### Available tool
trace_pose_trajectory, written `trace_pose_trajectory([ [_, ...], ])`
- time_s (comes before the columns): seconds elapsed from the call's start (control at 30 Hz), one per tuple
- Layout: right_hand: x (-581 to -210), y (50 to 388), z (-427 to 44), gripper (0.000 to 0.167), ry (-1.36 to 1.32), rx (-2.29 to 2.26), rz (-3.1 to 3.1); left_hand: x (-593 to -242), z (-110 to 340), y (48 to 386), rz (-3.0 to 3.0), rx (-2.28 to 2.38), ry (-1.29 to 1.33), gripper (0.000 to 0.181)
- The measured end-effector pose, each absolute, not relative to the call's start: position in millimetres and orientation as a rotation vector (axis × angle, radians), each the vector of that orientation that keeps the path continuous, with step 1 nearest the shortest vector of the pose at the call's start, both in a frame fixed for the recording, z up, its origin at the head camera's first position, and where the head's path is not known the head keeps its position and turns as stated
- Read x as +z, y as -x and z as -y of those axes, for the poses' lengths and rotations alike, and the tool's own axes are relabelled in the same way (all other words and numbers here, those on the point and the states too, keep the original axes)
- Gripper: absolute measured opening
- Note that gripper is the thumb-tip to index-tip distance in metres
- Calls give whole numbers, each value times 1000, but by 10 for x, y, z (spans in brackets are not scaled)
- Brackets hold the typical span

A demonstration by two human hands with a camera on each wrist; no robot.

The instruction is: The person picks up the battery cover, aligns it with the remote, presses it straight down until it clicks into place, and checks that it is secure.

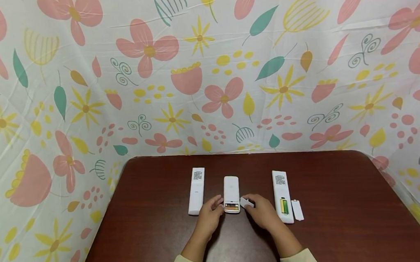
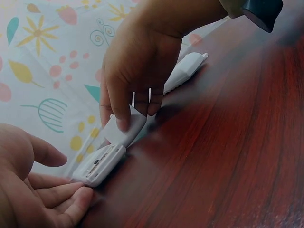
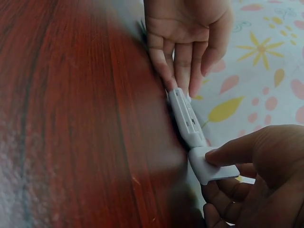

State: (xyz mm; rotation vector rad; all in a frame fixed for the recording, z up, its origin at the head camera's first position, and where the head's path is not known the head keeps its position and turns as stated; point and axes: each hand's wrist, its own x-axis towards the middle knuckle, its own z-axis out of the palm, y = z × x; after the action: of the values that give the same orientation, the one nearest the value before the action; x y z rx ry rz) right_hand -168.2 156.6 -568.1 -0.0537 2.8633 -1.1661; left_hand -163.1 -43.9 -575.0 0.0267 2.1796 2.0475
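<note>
In the head view, a white remote control (image 1: 231, 189) lies back up on the table, its battery compartment uncovered at the near end with batteries (image 1: 231, 206) inside. My left hand (image 1: 209, 217) is at its left side; in the left wrist view the fingertips (image 2: 78, 195) touch the remote while the thumb stands away from it. To the right of the remote, my right hand (image 1: 261, 212) pinches a small white battery cover (image 1: 245, 202) between thumb and fingers. The right wrist view shows that cover (image 3: 209, 167) close beside the remote (image 3: 186, 118).
Left of centre lies another white remote (image 1: 197, 189), its back closed. On the right a third remote (image 1: 281, 187) has its compartment open, showing green batteries (image 1: 284, 205), with a loose cover (image 1: 297, 210) beside it. A flower-patterned cloth (image 1: 231, 125) hangs behind the dark wooden table (image 1: 148, 234).
</note>
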Motion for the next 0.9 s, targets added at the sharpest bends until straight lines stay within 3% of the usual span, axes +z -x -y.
trace_pose_trajectory([
  [0.47,-5679,1676,-1548,26,55,-1179,-2864,-5767,413,1680,-2019,2211,124,49],
  [0.9,-5648,1654,-1545,24,64,-1186,-2873,-5825,405,1711,-2043,2174,89,45],
])
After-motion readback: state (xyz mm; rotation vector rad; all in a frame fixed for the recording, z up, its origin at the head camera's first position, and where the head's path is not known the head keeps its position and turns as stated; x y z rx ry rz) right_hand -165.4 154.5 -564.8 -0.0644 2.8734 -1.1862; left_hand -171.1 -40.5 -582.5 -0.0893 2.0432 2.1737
